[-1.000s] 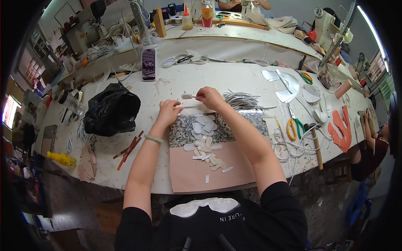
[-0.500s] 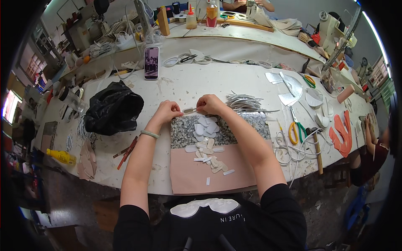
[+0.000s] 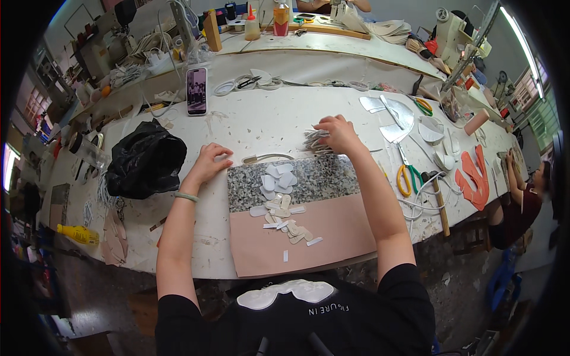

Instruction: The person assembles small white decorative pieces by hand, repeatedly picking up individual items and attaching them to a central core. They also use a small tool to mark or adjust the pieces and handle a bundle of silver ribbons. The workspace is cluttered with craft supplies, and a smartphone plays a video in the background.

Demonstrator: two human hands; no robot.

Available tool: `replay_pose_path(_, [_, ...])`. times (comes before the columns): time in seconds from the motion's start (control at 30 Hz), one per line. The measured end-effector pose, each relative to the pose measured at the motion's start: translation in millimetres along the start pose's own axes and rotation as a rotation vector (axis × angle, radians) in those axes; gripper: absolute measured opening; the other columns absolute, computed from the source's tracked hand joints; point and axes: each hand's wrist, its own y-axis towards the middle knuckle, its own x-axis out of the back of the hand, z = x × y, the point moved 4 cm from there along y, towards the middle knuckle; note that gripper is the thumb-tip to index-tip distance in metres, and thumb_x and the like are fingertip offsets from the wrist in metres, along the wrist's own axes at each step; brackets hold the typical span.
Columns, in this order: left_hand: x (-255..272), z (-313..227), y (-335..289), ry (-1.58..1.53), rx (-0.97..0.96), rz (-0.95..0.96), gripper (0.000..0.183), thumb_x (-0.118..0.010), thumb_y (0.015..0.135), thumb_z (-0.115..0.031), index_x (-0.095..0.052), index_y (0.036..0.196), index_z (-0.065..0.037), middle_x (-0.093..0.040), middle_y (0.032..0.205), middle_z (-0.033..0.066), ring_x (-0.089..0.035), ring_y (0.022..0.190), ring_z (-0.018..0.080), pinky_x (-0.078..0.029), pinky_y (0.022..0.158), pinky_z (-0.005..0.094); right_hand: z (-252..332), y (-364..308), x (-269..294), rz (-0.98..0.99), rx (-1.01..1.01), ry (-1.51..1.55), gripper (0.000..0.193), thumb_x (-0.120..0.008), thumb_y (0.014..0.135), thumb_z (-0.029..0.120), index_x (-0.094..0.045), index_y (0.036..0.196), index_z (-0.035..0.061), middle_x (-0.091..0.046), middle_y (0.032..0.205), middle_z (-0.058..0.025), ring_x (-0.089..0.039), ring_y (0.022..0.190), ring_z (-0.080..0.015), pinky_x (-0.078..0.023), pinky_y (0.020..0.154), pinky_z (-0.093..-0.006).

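My left hand [image 3: 211,162] rests by the far left corner of the granite slab [image 3: 237,188], its fingers stretched apart and holding nothing. Just beyond the slab's far edge lies a thin, curved grey strip [image 3: 270,157] with a pale, wider piece at its left end. Over a pile of thin grey strips [image 3: 314,141], my right hand [image 3: 339,134] bends its fingers, tips apart, against the nearest ones. It hides much of the pile. White rounded pieces [image 3: 279,178] lie on the slab. Cream oval pieces [image 3: 297,231] and small white strips lie on pinkish sheet material [image 3: 332,237].
A black plastic bag [image 3: 145,160] stands open on the left, near a propped phone [image 3: 197,92]. To the right are scissors [image 3: 407,172], a hammer [image 3: 439,207], white cord [image 3: 418,202], silver cut pieces [image 3: 395,121] and red-orange pieces [image 3: 473,181]. Another person [image 3: 522,199] sits at far right.
Both hands have come off the curved grey strip, which now lies alone by the slab. My right hand has moved right onto the strip pile; my left hand has drawn back left, fingers spread.
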Motion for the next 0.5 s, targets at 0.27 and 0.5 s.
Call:
replay_pose_path(0.27, [1.6, 0.2, 3.9, 0.042, 0.007, 0.113, 0.029, -0.077, 0.074, -0.025, -0.068, 0.100, -0.016, -0.057, 0.109, 0.0054, -0.041, 0.112, 0.0296, -0.034, 0.101, 0.0388, -8.7, -25.9, -6.5, -0.313, 0.204, 0.057, 0.014, -0.074, 0.073, 0.018, -0.069, 0.085, 0.0147, -0.066, 0.091, 0.0049, -0.057, 0.096, -0.0152, -0.038, 0.084, -0.0352])
replay_pose_path(0.5, [9.9, -7.7, 4.3, 0.055, 0.027, 0.225, 0.031, -0.078, 0.071, -0.022, -0.067, 0.100, -0.017, -0.055, 0.111, 0.0046, -0.040, 0.114, 0.0299, -0.033, 0.103, 0.0394, 47.9, -61.4, 47.9, -0.480, 0.412, 0.163, 0.017, -0.074, 0.072, 0.007, -0.068, 0.088, 0.0106, -0.067, 0.092, 0.0012, -0.060, 0.091, -0.0181, -0.042, 0.082, -0.0330])
